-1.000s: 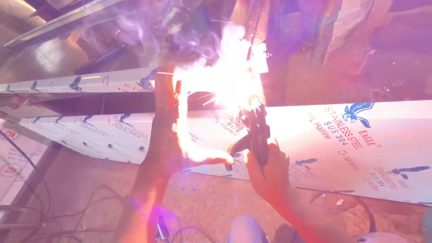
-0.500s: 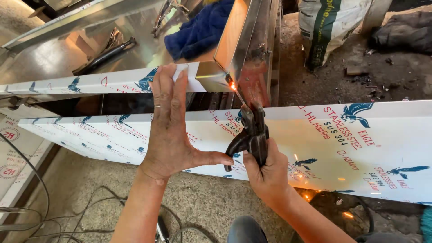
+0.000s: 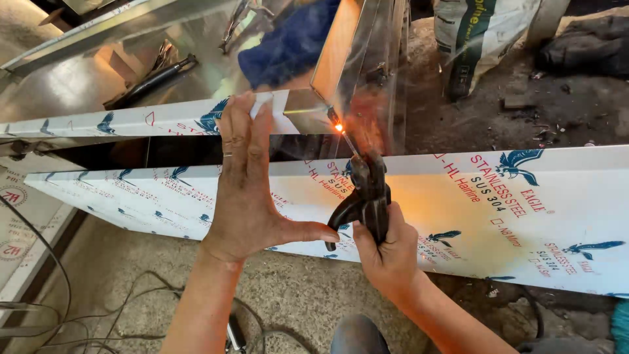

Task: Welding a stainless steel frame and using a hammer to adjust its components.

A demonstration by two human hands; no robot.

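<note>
Right hand (image 3: 388,252) wrapped tight around the black welding clamp (image 3: 364,200), grip fully closed on its handles, thumb side up. Clamp standing nearly upright over the white film-covered steel panel (image 3: 511,210), long axis running from the hand up and slightly left, away from the person. Thin welding rod (image 3: 348,141) sticking out of the clamp's top, pointing up-left, its tip glowing orange at the spark (image 3: 339,128), right at the lower corner of the shiny upright sheet (image 3: 341,46) beyond the panel.

Left hand (image 3: 246,190) just left of the clamp, held flat and open, fingers together pointing up, thumb stretched out right until almost touching the clamp's lower handle; grip wide, holding nothing. Fingertips up against the second film-covered strip (image 3: 131,121) lying behind the panel; a thin ring visible on one finger.

Blue cloth (image 3: 288,46) further beyond the panel, seen at the shiny sheet. Printed sack (image 3: 478,33) up and right of the panel, standing on dirty ground; contents hidden. Black cables (image 3: 78,308) looping over the concrete floor (image 3: 295,301) on the near side of the panel.
</note>
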